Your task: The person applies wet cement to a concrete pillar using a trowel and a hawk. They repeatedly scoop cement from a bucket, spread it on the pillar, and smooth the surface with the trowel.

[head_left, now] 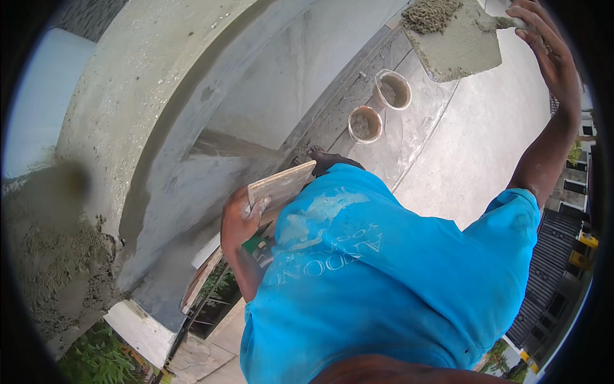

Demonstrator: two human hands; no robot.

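My left hand is closed around the edge of a flat wooden board, held low beside the wall. Raised at the upper right, my right hand grips the handle of a trowel. Its wide blade is coated with grey mortar, and a lump of mortar sits on the blade's far end. To the left, a curved ledge looks wet and smooth. Rough, fresh mortar covers the surface at the far left.
Two buckets with grey mix inside stand on the paved floor beside the wall. Green plants grow at the lower left. A dark slatted gate stands at the right. A dark blurred spot covers part of the left.
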